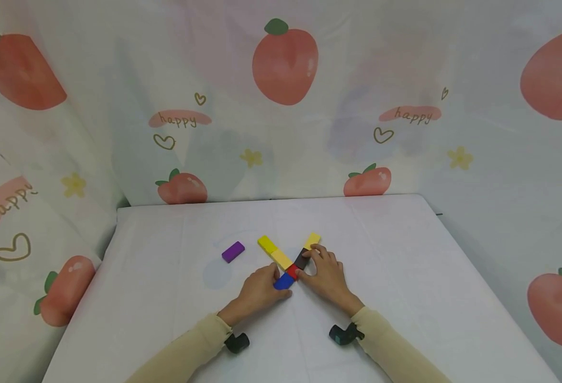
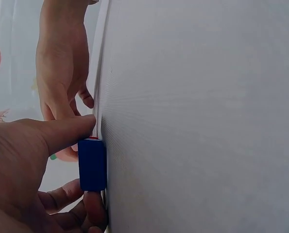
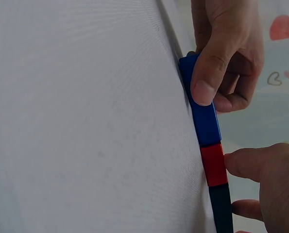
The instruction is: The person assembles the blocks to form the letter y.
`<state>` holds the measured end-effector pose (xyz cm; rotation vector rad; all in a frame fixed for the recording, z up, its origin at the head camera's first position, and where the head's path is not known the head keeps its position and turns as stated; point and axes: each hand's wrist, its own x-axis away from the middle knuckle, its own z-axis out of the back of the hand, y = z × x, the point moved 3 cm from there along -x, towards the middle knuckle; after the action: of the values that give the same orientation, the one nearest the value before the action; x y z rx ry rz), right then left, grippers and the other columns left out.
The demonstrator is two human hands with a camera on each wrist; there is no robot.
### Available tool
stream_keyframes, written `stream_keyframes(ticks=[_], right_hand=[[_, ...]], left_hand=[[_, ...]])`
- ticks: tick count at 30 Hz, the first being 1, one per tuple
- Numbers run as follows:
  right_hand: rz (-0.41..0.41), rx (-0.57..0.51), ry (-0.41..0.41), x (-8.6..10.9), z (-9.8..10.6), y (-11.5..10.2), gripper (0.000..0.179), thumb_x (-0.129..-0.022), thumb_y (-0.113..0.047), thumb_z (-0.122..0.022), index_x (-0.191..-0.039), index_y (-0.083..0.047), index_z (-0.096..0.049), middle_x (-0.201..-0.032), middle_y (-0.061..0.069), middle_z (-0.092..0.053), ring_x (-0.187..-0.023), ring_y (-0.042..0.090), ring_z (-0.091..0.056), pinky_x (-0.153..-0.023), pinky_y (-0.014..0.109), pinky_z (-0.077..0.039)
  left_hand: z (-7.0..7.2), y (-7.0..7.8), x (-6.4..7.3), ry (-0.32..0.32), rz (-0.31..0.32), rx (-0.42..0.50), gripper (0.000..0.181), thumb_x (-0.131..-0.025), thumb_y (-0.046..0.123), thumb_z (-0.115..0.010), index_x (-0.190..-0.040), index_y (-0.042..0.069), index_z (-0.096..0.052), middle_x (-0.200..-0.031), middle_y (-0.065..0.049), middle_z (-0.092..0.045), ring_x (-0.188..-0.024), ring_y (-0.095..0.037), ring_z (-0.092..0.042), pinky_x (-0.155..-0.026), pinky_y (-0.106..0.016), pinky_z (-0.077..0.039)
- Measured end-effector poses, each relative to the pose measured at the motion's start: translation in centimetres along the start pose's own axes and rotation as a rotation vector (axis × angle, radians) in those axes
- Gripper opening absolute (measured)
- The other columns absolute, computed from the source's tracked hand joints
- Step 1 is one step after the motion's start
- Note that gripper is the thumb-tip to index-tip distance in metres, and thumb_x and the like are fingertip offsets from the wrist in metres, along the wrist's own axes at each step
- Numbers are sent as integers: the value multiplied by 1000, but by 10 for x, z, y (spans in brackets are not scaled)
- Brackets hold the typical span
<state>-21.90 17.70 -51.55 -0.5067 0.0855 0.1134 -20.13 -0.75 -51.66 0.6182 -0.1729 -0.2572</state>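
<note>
A blue block (image 1: pixel 284 281), a red block (image 1: pixel 292 272), a black block (image 1: pixel 301 259) and a pale yellow block (image 1: pixel 312 240) lie in a slanting row on the white table. My left hand (image 1: pixel 260 287) pinches the blue block at the row's near end, its thumb (image 3: pixel 205 90) across the face in the right wrist view. On the row's right, my right hand (image 1: pixel 328 274) touches the red block with the thumb and the black one with a fingertip. Another pale yellow block (image 1: pixel 282 259) and a bright yellow block (image 1: pixel 267 244) form a second line, angling toward the row's middle.
A purple block (image 1: pixel 233 252) lies apart on the left. The white table (image 1: pixel 405 276) extends around the blocks, and a fruit-printed curtain (image 1: pixel 285 149) hangs behind its far edge. Dark wrist cameras (image 1: pixel 344 334) sit under both sleeves.
</note>
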Motion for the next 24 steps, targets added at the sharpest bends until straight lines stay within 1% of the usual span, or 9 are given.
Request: stream_keyframes(ticks=[3, 7, 9, 11, 13, 15, 17, 20, 24], right_hand=[[3, 3, 3, 0, 1, 0, 48, -82, -46, -74, -122, -20, -62, -146, 8, -46, -127, 35, -46, -93, 54, -39], [6, 7, 3, 0, -1, 1, 49, -83, -46, -74, -122, -20, -62, -146, 8, -46, -127, 35, -46, -93, 54, -39], [6, 8, 3, -1, -1, 2, 49, -83, -46, -74, -122, -20, -62, -146, 8, -46, -128, 35, -46, -93, 54, -39], [7, 10, 4, -1, -1, 1, 49, -83, -46, -74, -122, -20, -62, -146, 8, -46, -128, 35, -46, -93, 54, -39], [2, 6, 2, -1, -1, 1, 49, -83, -46, -74, -122, -20, -62, -147, 8, -45, -128, 35, -45, -94, 54, -39], [-3, 2, -1, 0, 0, 0, 49, -83, -46, -74, -122, -20, -62, -147, 8, -45, -128, 35, -45, -94, 54, -39], [-7, -3, -4, 0, 0, 0, 49, -83, -45, -74, -122, -20, -62, -147, 8, -45, -128, 35, -45, -94, 54, -39], [-7, -5, -2, 0, 0, -1, 48, -83, -45, -74, -122, -20, -62, -147, 8, -45, -127, 35, -45, -93, 53, -39], [-5, -4, 3, 0, -2, 0, 48, -83, -45, -74, -122, -20, -62, -147, 8, -45, -127, 34, -45, -92, 53, -39]], left_hand=[[0, 0, 0, -9, -6, 11, 43, -78, 43, -81, -97, 15, -54, -75, 3, -54, -67, -13, -49, -57, -23, -38], [4, -3, 2, -46, -16, 49, 45, -83, 44, -76, -111, 14, -59, -84, 4, -60, -73, -12, -52, -62, -24, -43], [6, -5, 3, -77, -30, 64, 48, -84, 42, -76, -120, 13, -60, -92, 4, -63, -79, -11, -54, -67, -26, -47], [9, -8, 5, -114, -48, 62, 54, -83, 39, -77, -127, 13, -59, -101, 3, -65, -87, -11, -57, -75, -28, -52], [11, -10, 7, -150, -69, 51, 59, -82, 35, -79, -132, 13, -57, -109, 1, -65, -96, -13, -59, -84, -31, -54], [12, -12, 8, -176, -88, 36, 60, -83, 31, -79, -135, 12, -57, -115, 0, -64, -103, -14, -60, -91, -33, -54], [11, -13, 10, -192, -101, 34, 58, -84, 27, -78, -135, 12, -57, -118, -1, -63, -109, -16, -60, -96, -35, -53], [11, -16, 11, -189, -128, 41, 54, -86, 21, -76, -135, 11, -57, -118, -1, -63, -111, -16, -60, -97, -35, -52], [10, -18, 11, -169, -157, 43, 51, -87, 20, -74, -135, 11, -58, -117, 0, -63, -108, -15, -60, -95, -34, -53]])
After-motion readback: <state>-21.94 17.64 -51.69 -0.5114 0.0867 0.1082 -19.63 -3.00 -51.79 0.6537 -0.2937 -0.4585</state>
